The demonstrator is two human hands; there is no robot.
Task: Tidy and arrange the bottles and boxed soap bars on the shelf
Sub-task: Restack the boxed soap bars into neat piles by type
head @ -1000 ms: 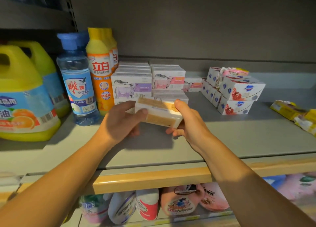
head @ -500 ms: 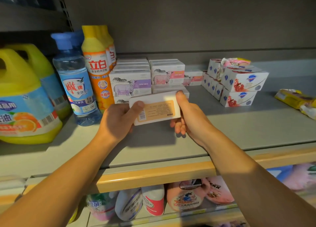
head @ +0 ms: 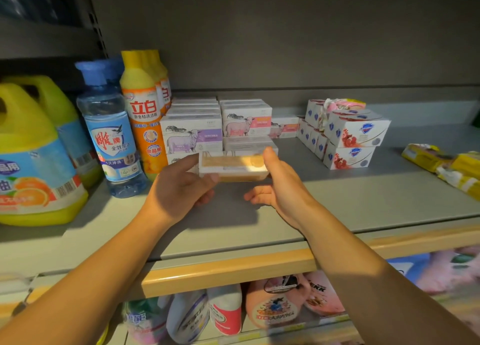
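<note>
In the head view, the left hand [head: 179, 188] and the right hand [head: 279, 186] hold one white soap box [head: 233, 166] between them at the middle of the frame, fingers curled around its two ends. The box is above the grey shelf [head: 337, 201], just before the stacked soap boxes [head: 193, 134]. Bottles [head: 111, 137] stand at the left.

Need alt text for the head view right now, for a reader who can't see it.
Both hands, left hand and right hand, hold a white-and-tan boxed soap bar by its ends above the grey shelf, in front of stacked white sheep-print soap boxes. A clear blue-capped bottle and orange-yellow bottle stand left.
</note>
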